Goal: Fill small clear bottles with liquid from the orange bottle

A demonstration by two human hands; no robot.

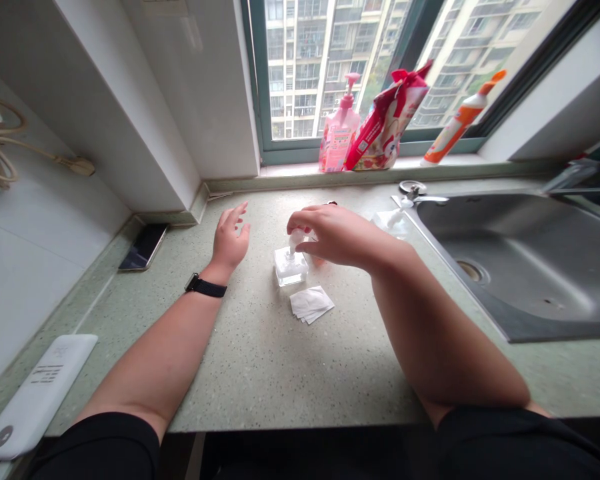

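A clear square glass bottle (291,268) with a pale top stands upright on the counter in front of me. My right hand (325,230) reaches over it from the right, thumb and fingers closed around the top. Partly hidden behind that hand are an orange-tinted thing and a small dark one; I cannot make out either. My left hand (231,240) hovers left of the bottle, fingers apart, holding nothing. A black watch sits on that wrist. Just in front of the bottle lies a fanned stack of white paper squares (312,304).
At the right is a steel sink (517,328), with a clear pump bottle (393,221) by its tap. A pink pump bottle (339,137), a red bag (385,127) and an orange-white bottle (455,127) line the sill. Left are a phone (144,247) and a white device (43,390).
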